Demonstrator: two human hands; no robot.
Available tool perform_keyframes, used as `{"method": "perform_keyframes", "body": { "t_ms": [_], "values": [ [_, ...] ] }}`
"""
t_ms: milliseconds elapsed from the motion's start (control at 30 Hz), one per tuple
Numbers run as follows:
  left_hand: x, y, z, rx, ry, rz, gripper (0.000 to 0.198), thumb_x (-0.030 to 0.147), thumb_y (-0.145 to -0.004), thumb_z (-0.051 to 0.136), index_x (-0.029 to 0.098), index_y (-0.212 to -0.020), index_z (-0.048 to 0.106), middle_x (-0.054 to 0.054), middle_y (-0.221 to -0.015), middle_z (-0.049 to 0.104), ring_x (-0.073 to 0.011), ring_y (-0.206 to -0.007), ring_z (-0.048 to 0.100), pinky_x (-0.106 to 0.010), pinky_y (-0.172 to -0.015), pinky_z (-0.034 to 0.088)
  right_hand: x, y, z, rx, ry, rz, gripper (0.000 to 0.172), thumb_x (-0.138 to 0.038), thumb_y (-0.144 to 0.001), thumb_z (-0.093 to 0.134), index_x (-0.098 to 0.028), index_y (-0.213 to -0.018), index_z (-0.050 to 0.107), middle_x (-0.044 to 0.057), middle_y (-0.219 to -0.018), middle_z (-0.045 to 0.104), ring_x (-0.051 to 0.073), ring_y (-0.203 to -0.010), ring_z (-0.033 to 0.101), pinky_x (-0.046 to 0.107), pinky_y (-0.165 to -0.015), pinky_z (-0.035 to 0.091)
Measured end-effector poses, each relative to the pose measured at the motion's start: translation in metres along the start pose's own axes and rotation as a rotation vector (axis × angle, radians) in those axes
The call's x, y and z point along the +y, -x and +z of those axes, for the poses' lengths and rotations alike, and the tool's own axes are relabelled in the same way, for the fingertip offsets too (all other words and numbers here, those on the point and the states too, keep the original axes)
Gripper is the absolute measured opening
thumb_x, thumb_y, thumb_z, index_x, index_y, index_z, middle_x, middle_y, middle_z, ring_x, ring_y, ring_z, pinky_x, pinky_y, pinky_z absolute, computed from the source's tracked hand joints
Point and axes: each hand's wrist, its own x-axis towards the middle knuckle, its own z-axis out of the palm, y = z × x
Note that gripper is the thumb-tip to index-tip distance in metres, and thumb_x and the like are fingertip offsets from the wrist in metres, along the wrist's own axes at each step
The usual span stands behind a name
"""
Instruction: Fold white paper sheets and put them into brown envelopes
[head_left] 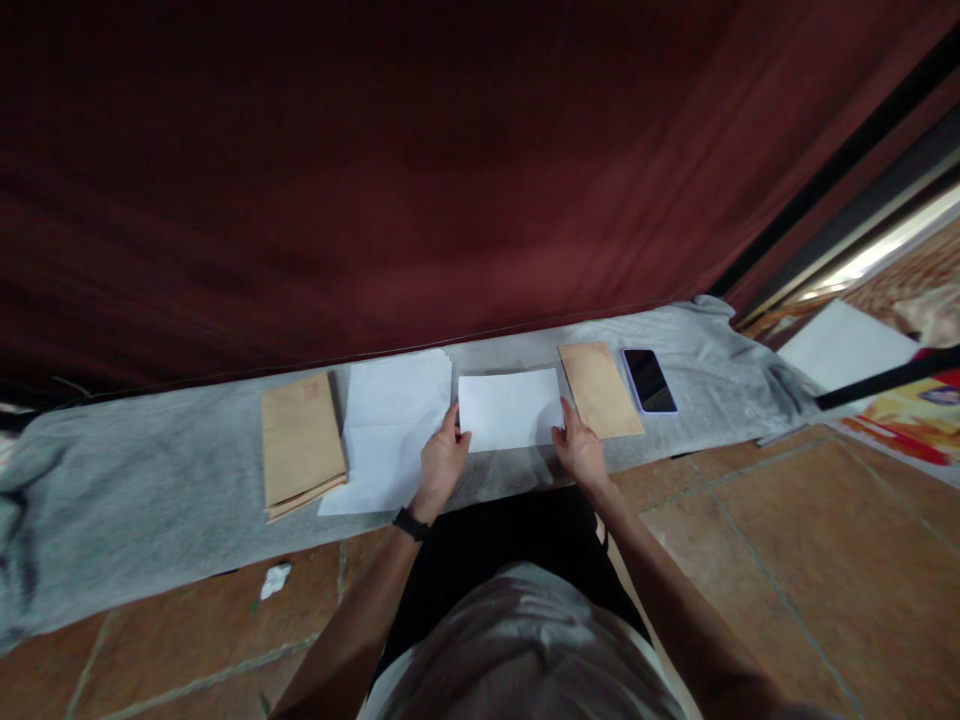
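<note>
The sheet, white and plain, sits between the two hands, its long edges running side to side. The left hand grips its left edge: the thumb lies on top near the lower corner and the other fingers are curled beneath, so the hand is closed on the paper. The right hand takes the right edge the same way, thumb over and fingers tucked under. Whether the sheet rests flat on the cloth or is lifted slightly off it cannot be told.

Just left of the left hand lies a loose pile of white papers, touching or slightly under the sheet's left edge. Beyond that, further left, is a stack of brown envelopes. Just past the right hand lies a single brown envelope, with a dark-screened phone beside it on the far side. All of these lie on the grey cloth, which is spread over a tiled floor.

A black band circles the left wrist. A crumpled white scrap lies on the tiles, well left of that wrist. A dark red curtain hangs behind the cloth.
</note>
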Motion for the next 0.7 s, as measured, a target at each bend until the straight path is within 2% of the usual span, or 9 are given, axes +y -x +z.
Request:
{"method": "perform_keyframes", "body": {
  "t_ms": [133,433,700],
  "values": [
    [0.001,0.000,0.001,-0.011,-0.010,0.003,0.066,0.024,-0.094,0.059,0.025,-0.155,0.034,-0.002,-0.103,0.075,-0.0190,-0.091,0.071,-0.028,-0.080,0.050,-0.003,-0.001,-0.001,-0.009,0.050,-0.010,0.059,-0.025,-0.098,0.042,-0.012,-0.154,0.030,0.017,-0.129,0.067,0.027,-0.101,0.069,0.037,-0.090,0.052],
    [0.004,0.001,0.002,-0.020,-0.198,0.065,0.057,0.024,-0.096,0.052,0.022,-0.152,0.041,-0.009,-0.112,0.075,-0.0216,-0.097,0.071,-0.031,-0.086,0.052,-0.013,-0.004,-0.001,-0.063,0.175,-0.019,0.063,-0.023,-0.098,0.041,-0.009,-0.156,0.025,0.018,-0.123,0.068,0.027,-0.101,0.066,0.037,-0.092,0.048],
    [0.005,0.002,0.004,-0.012,-0.280,0.120,0.047,0.022,-0.097,0.048,0.022,-0.144,0.053,-0.009,-0.111,0.076,-0.0232,-0.096,0.072,-0.033,-0.087,0.054,-0.021,-0.004,-0.007,-0.097,0.259,-0.016,0.060,-0.023,-0.099,0.041,-0.015,-0.157,0.028,0.014,-0.115,0.066,0.025,-0.098,0.064,0.036,-0.090,0.045]
  ]
}}
